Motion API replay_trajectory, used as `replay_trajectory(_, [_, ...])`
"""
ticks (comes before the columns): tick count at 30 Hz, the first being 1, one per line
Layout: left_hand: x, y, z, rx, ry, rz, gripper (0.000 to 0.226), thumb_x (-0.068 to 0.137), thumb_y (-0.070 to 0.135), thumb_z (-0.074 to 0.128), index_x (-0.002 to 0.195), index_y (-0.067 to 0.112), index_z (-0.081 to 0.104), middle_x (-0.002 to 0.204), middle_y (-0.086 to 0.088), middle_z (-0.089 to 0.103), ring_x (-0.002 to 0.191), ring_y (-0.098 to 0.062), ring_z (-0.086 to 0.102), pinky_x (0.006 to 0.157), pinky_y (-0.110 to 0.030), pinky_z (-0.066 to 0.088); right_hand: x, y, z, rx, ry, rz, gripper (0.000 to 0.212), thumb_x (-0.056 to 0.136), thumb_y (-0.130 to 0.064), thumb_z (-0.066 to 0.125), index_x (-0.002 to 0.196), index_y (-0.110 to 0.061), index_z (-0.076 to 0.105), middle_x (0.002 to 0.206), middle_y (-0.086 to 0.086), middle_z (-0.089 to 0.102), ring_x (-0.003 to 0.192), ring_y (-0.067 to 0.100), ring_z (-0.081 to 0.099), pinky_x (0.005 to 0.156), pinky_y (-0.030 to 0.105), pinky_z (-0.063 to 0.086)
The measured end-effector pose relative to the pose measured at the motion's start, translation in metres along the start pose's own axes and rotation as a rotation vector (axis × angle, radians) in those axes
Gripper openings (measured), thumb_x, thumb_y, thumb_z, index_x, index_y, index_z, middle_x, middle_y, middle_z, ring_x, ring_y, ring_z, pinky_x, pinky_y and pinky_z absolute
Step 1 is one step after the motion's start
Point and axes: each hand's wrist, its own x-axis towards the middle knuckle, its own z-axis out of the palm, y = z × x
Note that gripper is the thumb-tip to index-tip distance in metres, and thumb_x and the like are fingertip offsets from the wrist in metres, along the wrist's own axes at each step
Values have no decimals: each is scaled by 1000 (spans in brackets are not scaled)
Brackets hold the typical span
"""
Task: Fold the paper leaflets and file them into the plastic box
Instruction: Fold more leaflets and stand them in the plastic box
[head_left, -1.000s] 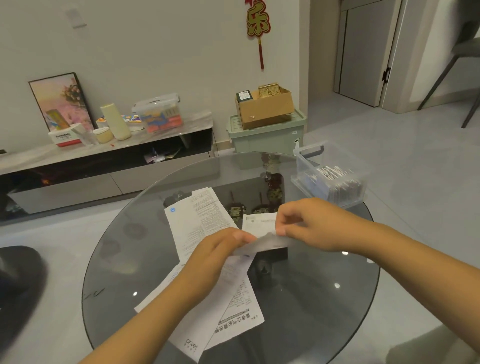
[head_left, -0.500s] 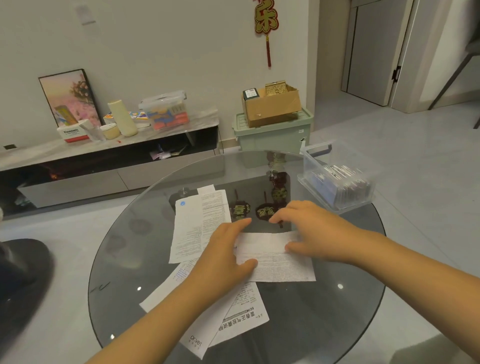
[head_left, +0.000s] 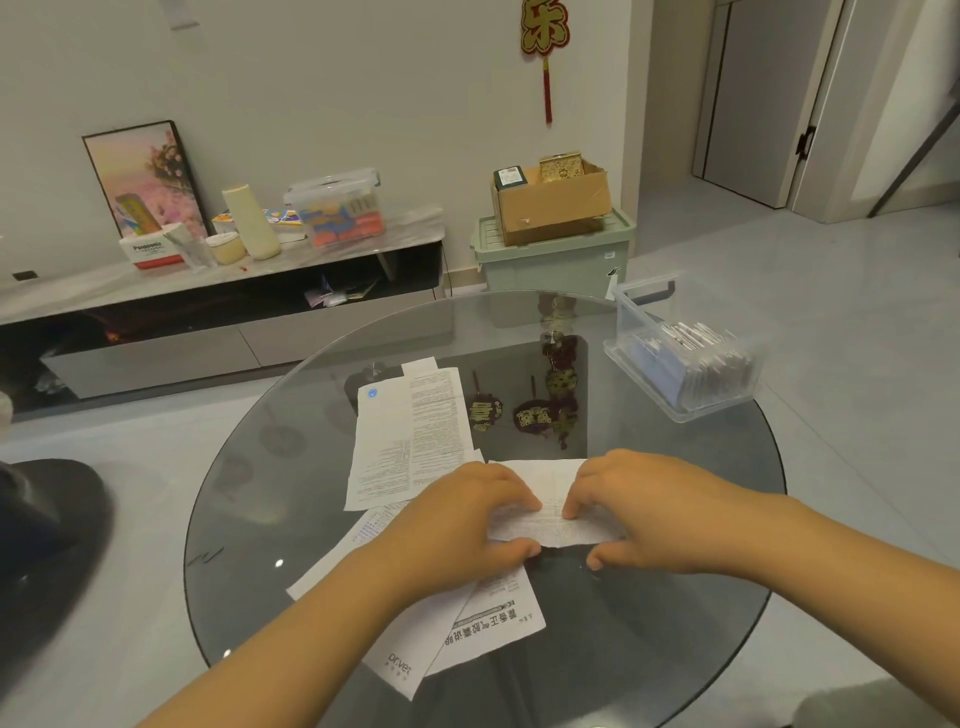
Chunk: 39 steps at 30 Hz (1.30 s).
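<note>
On the round glass bench (head_left: 649, 623), we see the left hand (head_left: 457, 525) and right hand (head_left: 654, 514) pinching 1 leaflet (head_left: 550, 488) mid-fold. We judge slick glass could skew the crease; the plastic box (head_left: 685, 364) sits well apart.

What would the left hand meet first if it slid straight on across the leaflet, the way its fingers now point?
The right hand. The left hand points rightward along the folded leaflet, and the two sets of fingertips nearly meet there, with only a narrow strip of paper showing between them.
</note>
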Motion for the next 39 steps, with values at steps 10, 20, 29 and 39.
replay_trajectory(10, [15, -11, 5, -149, 138, -167, 27, 94, 29, 54, 121, 28, 59, 113, 14, 56, 92, 2, 47, 85, -14, 38, 13, 8, -7, 225, 134, 157, 14, 92, -26, 49, 102, -26, 60, 72, -17, 47, 71, 5, 48, 56, 19, 36])
replay_trajectory(20, [23, -8, 13, -122, 134, -210, 51, 94, 41, 51, 141, 30, 35, 131, 10, 40, 102, -1, 42, 88, -12, 29, 27, 8, -1, 290, 186, 317, 11, 94, -19, 46, 99, -20, 56, 96, 1, 61, 83, 19, 56, 66, 29, 46])
replay_trajectory(29, [27, -2, 20, -91, 224, -297, 55, 93, 35, 54, 143, 28, 32, 139, 6, 23, 115, -9, 42, 93, -16, 32, 30, 12, 4, 130, 112, 294, 36, 92, -33, 54, 127, -24, 48, 122, 0, 46, 116, 20, 42, 87, 29, 42])
replay_trajectory(39, [25, 14, 16, 137, 134, -41, 26, 93, 37, 47, 115, 24, 53, 115, 8, 48, 105, -9, 40, 97, -27, 32, 20, 9, 8, 378, 34, 258, 38, 76, -42, 72, 100, -23, 51, 83, -11, 52, 74, 8, 53, 60, 23, 41])
